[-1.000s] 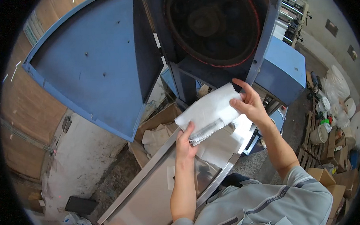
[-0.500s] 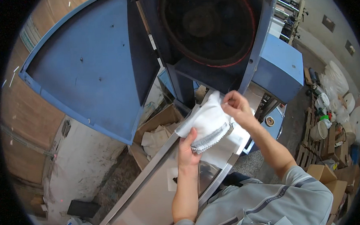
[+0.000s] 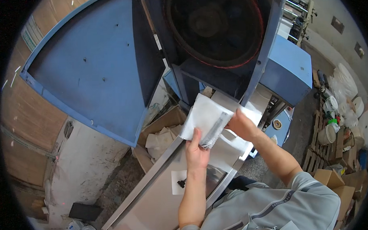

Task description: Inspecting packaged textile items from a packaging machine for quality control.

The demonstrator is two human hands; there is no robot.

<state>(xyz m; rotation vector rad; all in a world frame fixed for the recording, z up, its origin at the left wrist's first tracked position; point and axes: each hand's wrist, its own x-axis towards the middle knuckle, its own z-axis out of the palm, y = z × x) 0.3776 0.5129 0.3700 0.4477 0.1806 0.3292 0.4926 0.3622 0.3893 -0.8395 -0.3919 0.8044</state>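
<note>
Shifted since the earlier frame: right hand, now nearer, at the right edge of the white bundle; bundle now flatter. Left hand: thumb on top, fingers pinching the bundle's near edge, above the metal table. Right fingers: bent; cannot tell if pinching. Cardboard box, left of table: crumpled pale sheets inside. White bucket, right: contents unclear.

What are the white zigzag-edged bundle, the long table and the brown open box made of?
White bundle: probably plastic film, perhaps fabric; smooth, with thin, layered zigzag edges.
Long table: likely bare metal, satin, from its grey sheen and straight raised rim.
Brown box: apparently cardboard, matte, with thin, flat, stiff-looking walls.
</note>
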